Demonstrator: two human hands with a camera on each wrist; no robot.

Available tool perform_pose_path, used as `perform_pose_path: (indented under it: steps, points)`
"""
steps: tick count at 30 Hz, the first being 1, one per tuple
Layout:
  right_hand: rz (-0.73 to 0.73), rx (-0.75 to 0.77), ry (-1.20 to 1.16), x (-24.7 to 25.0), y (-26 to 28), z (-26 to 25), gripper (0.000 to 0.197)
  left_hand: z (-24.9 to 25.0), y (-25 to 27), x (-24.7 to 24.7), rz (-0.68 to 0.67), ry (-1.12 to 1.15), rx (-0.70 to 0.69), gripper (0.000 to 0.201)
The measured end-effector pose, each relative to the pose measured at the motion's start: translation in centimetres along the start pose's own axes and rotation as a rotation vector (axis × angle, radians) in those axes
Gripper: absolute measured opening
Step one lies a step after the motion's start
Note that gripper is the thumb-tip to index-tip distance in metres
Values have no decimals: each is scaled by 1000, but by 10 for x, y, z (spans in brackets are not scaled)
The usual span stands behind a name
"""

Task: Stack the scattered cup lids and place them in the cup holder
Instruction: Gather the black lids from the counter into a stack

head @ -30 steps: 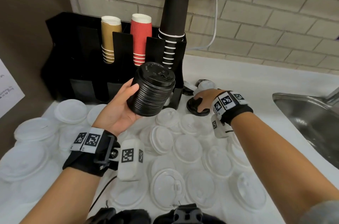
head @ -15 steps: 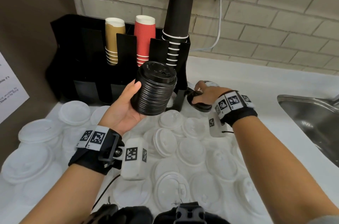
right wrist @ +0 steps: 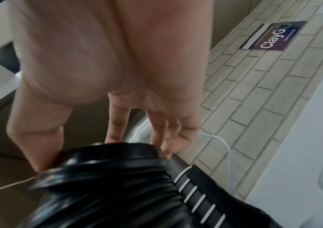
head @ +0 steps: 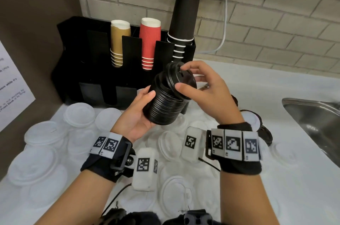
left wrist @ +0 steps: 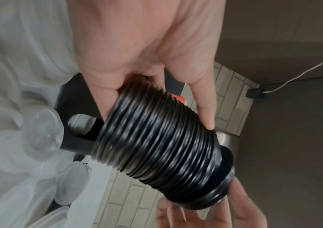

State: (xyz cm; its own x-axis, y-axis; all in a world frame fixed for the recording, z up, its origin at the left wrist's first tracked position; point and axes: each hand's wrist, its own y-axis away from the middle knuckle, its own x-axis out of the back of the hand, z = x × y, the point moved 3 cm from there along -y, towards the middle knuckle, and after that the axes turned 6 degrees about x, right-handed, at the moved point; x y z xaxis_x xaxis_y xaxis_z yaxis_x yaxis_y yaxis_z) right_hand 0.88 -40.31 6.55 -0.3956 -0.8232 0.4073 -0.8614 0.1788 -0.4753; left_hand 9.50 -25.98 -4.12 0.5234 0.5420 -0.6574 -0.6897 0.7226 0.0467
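Observation:
A tall stack of black lids [head: 165, 106] [left wrist: 156, 143] [right wrist: 102, 192] hangs tilted above the counter, my left hand [head: 136, 114] curled round its lower part. On its top sits one black lid [head: 184, 79] [right wrist: 110, 151], skewed, pinched at the rim by the thumb and fingers of my right hand [head: 204, 90]. The black cup holder [head: 88, 55] stands just behind, against the brick wall. Several clear lids [head: 79, 114] lie scattered over the white counter. More black lids [head: 265, 132] lie to the right, behind my right wrist.
The holder carries stacks of tan cups [head: 119, 42], red cups [head: 149, 42] and tall black cups [head: 184, 22]. A steel sink [head: 316, 125] sits at the right. A brown wall with a paper notice [head: 11, 88] closes the left side. A white cable [head: 223, 27] hangs down the wall.
My right hand lifted a black lid off the counter at the right and brought it left onto the top of the stack. The left hand kept holding the stack, a little lower.

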Motion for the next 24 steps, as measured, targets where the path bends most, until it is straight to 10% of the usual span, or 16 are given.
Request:
perform_pose_path:
  steps: [24]
  points:
    - [-89, 53, 115, -25, 1, -11, 31, 4, 18, 8, 45, 52, 55, 42]
